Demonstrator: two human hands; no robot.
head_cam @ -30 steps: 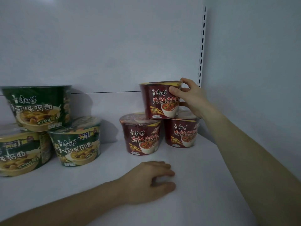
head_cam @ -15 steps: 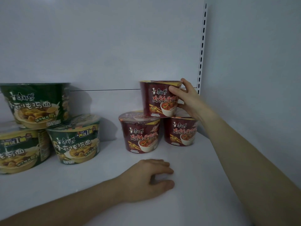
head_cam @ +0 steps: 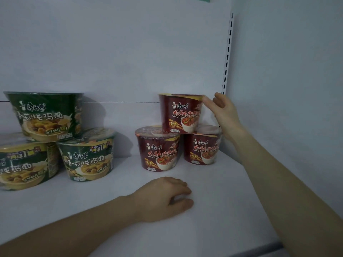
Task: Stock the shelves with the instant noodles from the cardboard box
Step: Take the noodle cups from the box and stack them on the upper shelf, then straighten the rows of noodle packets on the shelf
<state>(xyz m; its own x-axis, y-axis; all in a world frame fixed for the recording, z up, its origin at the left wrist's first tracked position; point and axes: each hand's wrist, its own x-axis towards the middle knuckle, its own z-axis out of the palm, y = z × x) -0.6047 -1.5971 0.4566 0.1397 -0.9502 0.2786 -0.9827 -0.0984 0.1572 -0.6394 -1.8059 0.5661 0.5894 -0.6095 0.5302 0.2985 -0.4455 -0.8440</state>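
Right hand [head_cam: 225,114] beside the upper red noodle cup [head_cam: 181,114]. The cup stands upright just left of the hand, its base bridging the lids of the lower-left red cup [head_cam: 157,151] and the lower-right red cup [head_cam: 202,149]. The hand is spread and grasps nothing. The thumb [head_cam: 207,102] reaches left and meets the cup's upper right edge just under the rim. The fingers [head_cam: 220,96] are raised and loosely extended behind that edge; whether they touch the cup cannot be told. The palm faces the cup, the wrist lies beside the lower-right cup, and the forearm runs down and to the right out of the picture.

Left hand [head_cam: 163,197] on the white shelf [head_cam: 222,210], in front of the red cups and apart from them. It lies knuckles up, fingers loosely curled with their tips and the thumb on the shelf surface, holding nothing. Its forearm enters from the lower left.

At the left of the shelf stands a second stack: an upper green noodle bowl [head_cam: 46,115] set on two lower green bowls [head_cam: 89,156] [head_cam: 24,164]. A slotted upright [head_cam: 228,52] runs up the rear right corner, above the right hand.
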